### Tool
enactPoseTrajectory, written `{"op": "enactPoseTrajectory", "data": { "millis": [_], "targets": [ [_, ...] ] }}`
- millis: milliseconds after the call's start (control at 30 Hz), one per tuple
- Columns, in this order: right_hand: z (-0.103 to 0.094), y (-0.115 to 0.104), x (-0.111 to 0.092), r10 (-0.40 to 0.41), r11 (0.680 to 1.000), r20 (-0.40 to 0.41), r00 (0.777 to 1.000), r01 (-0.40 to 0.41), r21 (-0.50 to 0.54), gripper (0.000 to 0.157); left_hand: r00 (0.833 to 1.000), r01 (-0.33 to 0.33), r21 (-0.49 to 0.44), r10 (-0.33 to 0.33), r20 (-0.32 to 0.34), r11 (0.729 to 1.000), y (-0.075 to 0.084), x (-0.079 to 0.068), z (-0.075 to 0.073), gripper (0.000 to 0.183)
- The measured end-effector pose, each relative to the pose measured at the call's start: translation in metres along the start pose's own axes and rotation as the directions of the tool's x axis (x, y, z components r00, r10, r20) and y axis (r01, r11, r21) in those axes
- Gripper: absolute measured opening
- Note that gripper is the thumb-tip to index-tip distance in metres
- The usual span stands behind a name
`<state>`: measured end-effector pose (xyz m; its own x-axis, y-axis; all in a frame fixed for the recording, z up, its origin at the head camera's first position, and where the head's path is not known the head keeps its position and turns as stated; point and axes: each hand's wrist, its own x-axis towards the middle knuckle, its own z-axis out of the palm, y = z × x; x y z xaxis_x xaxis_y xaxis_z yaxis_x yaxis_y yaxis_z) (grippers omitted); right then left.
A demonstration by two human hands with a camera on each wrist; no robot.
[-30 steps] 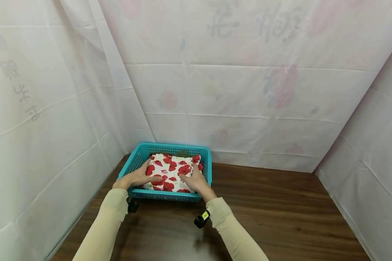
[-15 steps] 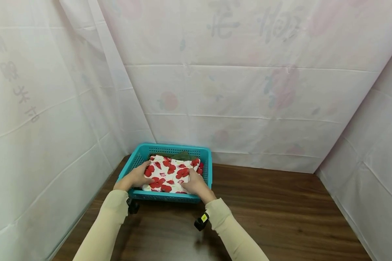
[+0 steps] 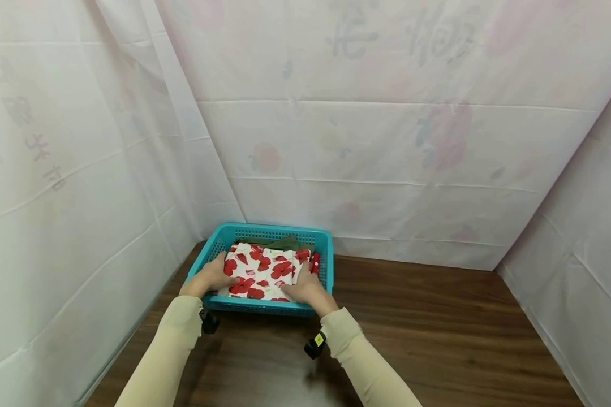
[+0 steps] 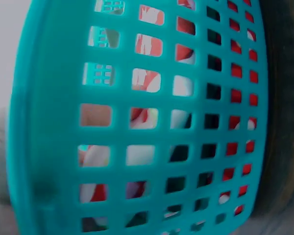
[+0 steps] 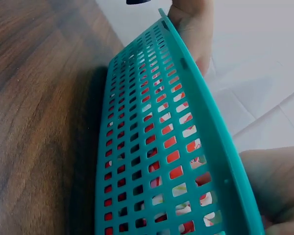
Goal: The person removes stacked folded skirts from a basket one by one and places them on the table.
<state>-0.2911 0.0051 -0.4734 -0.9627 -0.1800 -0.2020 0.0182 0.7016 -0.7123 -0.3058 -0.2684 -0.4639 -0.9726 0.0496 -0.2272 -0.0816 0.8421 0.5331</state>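
Observation:
A folded white cloth with red flowers [image 3: 262, 271] lies inside a turquoise plastic basket [image 3: 257, 305]. My left hand [image 3: 213, 276] grips the cloth's left side, thumb on top. From the right, my right hand [image 3: 308, 288] holds the opposite side the same way, its thumb pointing inward. The fingers of both hands are mostly hidden down beside the cloth. Behind it shows a dark green cloth [image 3: 285, 243], and a red cloth with white dots [image 3: 315, 263] peeks out at the right. In the right wrist view, the left hand [image 5: 193, 34] reaches over the basket's rim.
The basket stands on a dark wood table [image 3: 412, 322], near its back left corner. White printed curtains [image 3: 377, 141] enclose the back and both sides. In the left wrist view, the basket's perforated wall [image 4: 120, 129] blocks most of the sight.
The floral cloth has shifted slightly left and toward me in the basket, with both hands on it. More of the green cloth shows behind. The thumbs have drawn outward toward the cloth's edges.

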Motion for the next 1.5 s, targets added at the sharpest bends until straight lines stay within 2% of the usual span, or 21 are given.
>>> {"op": "enactPoseTrajectory", "data": {
  "millis": [100, 233, 367, 433, 500, 600, 667, 767, 833, 967, 1133, 1233, 1400, 1500],
  "targets": [
    [-0.001, 0.003, 0.004, -0.046, 0.997, 0.009, 0.999, 0.045, 0.07, 0.094, 0.998, -0.052, -0.04, 0.05, -0.027, 0.998, -0.003, 0.005, 0.003, 0.097],
    [-0.003, 0.009, 0.005, -0.065, 0.978, 0.015, 0.998, 0.061, 0.199, 0.081, 0.993, -0.121, -0.137, 0.12, -0.019, 0.983, -0.006, 0.01, 0.006, 0.085],
    [-0.006, 0.012, 0.005, -0.069, 0.974, 0.009, 0.998, 0.065, 0.216, 0.061, 0.984, -0.169, -0.24, 0.178, 0.014, 0.956, -0.007, 0.011, 0.007, 0.082],
    [-0.007, 0.013, 0.004, -0.079, 0.98, 0.021, 0.997, 0.074, 0.184, 0.055, 0.979, -0.188, -0.245, 0.202, 0.031, 0.951, -0.006, 0.011, 0.006, 0.079],
    [-0.008, 0.013, 0.004, -0.09, 0.984, 0.038, 0.995, 0.083, 0.16, 0.053, 0.974, -0.204, -0.219, 0.219, 0.049, 0.954, -0.004, 0.01, 0.006, 0.067],
    [-0.007, 0.012, 0.005, -0.124, 0.98, 0.068, 0.99, 0.111, 0.164, 0.06, 0.975, -0.203, -0.182, 0.217, 0.057, 0.962, -0.002, 0.009, 0.006, 0.046],
    [-0.006, 0.012, 0.007, -0.165, 0.97, 0.102, 0.981, 0.142, 0.197, 0.065, 0.978, -0.188, -0.18, 0.2, 0.052, 0.966, -0.001, 0.008, 0.008, 0.04],
    [-0.004, 0.012, 0.011, -0.221, 0.952, 0.131, 0.966, 0.184, 0.246, 0.069, 0.983, -0.171, -0.192, 0.181, 0.036, 0.966, 0.002, 0.008, 0.009, 0.046],
    [-0.004, 0.013, 0.012, -0.242, 0.947, 0.108, 0.964, 0.21, 0.245, 0.06, 0.985, -0.166, -0.204, 0.173, 0.018, 0.965, 0.005, 0.009, 0.008, 0.052],
    [-0.006, 0.013, 0.013, -0.239, 0.947, -0.018, 0.971, 0.237, 0.217, 0.036, 0.981, -0.194, -0.21, 0.19, -0.038, 0.958, 0.011, 0.008, 0.004, 0.063],
    [-0.009, 0.012, 0.015, -0.244, 0.935, -0.114, 0.963, 0.264, 0.238, 0.027, 0.972, -0.232, -0.255, 0.21, -0.108, 0.939, 0.016, 0.002, 0.004, 0.074],
    [-0.012, 0.013, 0.018, -0.213, 0.93, -0.109, 0.971, 0.236, 0.282, 0.029, 0.965, -0.254, -0.296, 0.218, -0.149, 0.921, 0.019, -0.002, 0.006, 0.074],
    [-0.026, 0.012, 0.018, -0.13, 0.908, -0.07, 0.989, 0.147, 0.392, 0.048, 0.943, -0.314, -0.347, 0.249, -0.218, 0.884, 0.029, -0.008, 0.008, 0.076],
    [-0.04, 0.011, 0.013, -0.142, 0.898, -0.095, 0.985, 0.169, 0.406, 0.051, 0.927, -0.357, -0.352, 0.281, -0.25, 0.865, 0.039, -0.013, 0.007, 0.079]
  ]
}}
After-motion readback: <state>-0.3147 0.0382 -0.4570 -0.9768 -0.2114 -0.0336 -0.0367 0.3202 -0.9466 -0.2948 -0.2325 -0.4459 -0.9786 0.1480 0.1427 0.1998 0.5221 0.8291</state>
